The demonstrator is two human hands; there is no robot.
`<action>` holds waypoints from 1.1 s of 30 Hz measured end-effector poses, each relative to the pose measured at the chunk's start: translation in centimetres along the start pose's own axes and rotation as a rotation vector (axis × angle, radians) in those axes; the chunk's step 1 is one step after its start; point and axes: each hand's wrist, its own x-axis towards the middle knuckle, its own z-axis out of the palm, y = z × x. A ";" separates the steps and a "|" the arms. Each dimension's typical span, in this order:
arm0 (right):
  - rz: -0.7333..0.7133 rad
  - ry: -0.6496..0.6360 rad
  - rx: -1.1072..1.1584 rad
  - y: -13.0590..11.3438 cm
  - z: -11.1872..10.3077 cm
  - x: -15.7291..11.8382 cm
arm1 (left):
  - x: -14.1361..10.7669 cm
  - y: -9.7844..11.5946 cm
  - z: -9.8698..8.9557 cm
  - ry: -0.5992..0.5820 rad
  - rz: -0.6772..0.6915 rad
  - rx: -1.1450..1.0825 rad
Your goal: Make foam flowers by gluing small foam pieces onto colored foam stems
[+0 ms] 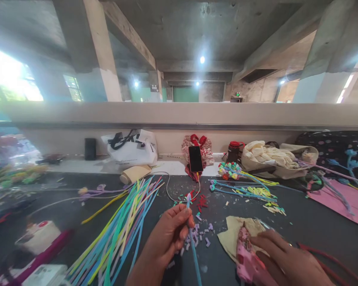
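My left hand [173,230], at the lower middle, pinches a blue fuzzy stem [194,254] near its upper end, where a small lilac piece [189,197] sits. The stem runs down towards the bottom edge. At the lower right my right hand [286,254] lies over a pink tool [247,258] with a speckled front, its fingers wrapped on the tool's right side. A beige cloth [231,238] lies under the tool's front. Short lilac pieces [208,241] are scattered between the hands, with red pieces [202,201] behind them.
Long coloured stems [119,234] lie left of my left hand. Behind stand a phone [195,159] with a cable, a white bag [134,149] and a dark bottle [234,152]. Blue-stemmed pieces [235,190] and pink sheet [343,200] lie to the right; white boxes [38,238] at left.
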 end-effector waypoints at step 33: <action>-0.212 -0.250 -0.011 -4.6 4.1 12.4 | -0.5 -0.3 -0.6 -0.059 -0.103 -0.040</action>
